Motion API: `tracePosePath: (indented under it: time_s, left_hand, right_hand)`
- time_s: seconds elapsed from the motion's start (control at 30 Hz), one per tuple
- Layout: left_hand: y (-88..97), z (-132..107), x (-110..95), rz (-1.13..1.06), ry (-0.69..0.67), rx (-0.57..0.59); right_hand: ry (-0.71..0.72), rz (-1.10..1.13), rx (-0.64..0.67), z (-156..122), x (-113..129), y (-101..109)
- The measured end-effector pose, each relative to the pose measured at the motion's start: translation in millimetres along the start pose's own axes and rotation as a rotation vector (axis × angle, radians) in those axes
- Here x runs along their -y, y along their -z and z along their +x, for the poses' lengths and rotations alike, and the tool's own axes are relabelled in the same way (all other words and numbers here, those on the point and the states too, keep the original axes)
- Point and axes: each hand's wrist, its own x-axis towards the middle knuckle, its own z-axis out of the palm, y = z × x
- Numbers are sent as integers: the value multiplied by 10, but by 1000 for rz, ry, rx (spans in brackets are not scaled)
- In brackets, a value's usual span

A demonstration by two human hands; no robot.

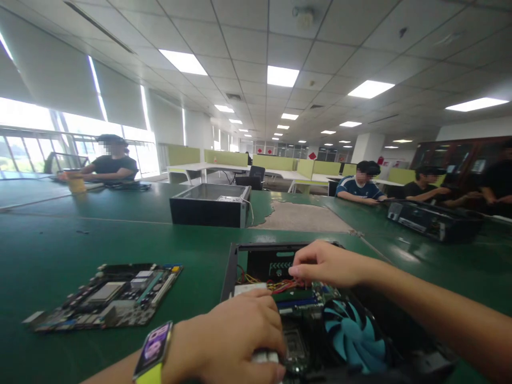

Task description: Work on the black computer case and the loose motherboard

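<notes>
An opened computer case (229, 277) lies in front of me. Inside are a fan with teal blades (354, 336), part of a circuit board with a square socket (295, 344), blue slots (298, 304) and a bundle of red and yellow cables (282, 286). My left hand (244, 328), a watch (154, 346) on its wrist, reaches over the near left side with fingers curled down by a pale block (266, 357); its grip is partly hidden. Further back, my right hand (326, 262) is closed in a pinch beside the cables. What sits between those fingertips is hidden.
A loose motherboard (110, 298) lies on the green table (192, 245) to the left. Beyond stands another open case (208, 213), near a torn patch (302, 216) of table covering. A dark case (434, 221) stands at the right. Several people sit around the table.
</notes>
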Motion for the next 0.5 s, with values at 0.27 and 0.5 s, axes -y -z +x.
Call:
tracePosePath:
  time_s: [0.27,0.5]
  left_hand:
    - [123,-206,-62,55,128,111]
    - [-19,815,268,418,441,410]
  right_hand:
    - [-249,-817,297,358,-302,-598]
    - [-275,-866,319,613,-494,-878]
